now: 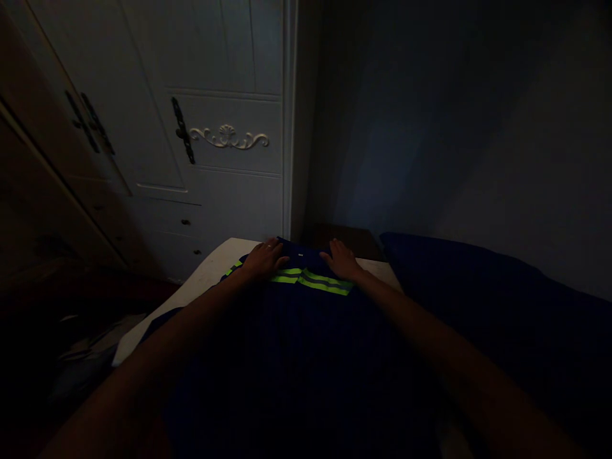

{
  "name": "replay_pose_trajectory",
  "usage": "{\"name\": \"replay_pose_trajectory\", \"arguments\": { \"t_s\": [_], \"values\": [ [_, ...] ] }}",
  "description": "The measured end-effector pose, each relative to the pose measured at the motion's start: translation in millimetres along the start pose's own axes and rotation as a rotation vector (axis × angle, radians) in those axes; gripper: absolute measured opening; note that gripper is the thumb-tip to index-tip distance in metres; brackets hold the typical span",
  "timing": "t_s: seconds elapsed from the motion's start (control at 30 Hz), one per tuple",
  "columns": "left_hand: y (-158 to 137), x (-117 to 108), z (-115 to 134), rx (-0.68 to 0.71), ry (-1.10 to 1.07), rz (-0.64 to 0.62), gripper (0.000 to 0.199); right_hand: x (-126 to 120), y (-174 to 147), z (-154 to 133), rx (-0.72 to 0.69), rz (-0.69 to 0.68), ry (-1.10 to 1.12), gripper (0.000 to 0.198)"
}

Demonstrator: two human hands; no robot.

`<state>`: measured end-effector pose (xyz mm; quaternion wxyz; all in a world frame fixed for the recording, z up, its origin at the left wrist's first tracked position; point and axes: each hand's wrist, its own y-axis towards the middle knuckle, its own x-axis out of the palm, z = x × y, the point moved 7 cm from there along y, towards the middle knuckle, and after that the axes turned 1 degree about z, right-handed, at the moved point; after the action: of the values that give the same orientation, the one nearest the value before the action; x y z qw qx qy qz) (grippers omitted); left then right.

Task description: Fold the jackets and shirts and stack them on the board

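As smoothing appears to be the step in hand, with even palm pressure likely needed next, a blue garment (306, 319) lies around its lime stripe (325, 282); left hand (264, 260), by the stripe's left end, and right hand (343, 260), by its right, rest open on cloth, grasping nothing visible.

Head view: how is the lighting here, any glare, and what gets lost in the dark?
Head view: very dim, no strong glare; head view: the yellow-green band stands out, but the dark blue garment sinks to near-black lower down; head view: the wardrobe is dull grey, its carving readable; head view: soft shadow across the wall.
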<state>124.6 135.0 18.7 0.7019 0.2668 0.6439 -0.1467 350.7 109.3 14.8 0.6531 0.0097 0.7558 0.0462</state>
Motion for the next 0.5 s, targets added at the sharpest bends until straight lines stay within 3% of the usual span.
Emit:
{"name": "replay_pose_trajectory", "arguments": {
  "t_s": [0.07,0.17,0.5],
  "values": [
    [4.5,8.6,-0.6,-0.023,-0.027,-0.052,0.068,20.1,6.9,7.5,0.022,-0.107,0.031,0.072],
    [7.5,21.1,0.3,-0.032,-0.067,-0.119,0.07,34.1,12.5,12.0,0.014,-0.126,0.033,0.075],
    [2.8,26.7,-3.1,-0.096,-0.232,-0.125,0.071,35.0,25.8,28.7,0.128,-0.093,0.024,0.088]
  ]
}}
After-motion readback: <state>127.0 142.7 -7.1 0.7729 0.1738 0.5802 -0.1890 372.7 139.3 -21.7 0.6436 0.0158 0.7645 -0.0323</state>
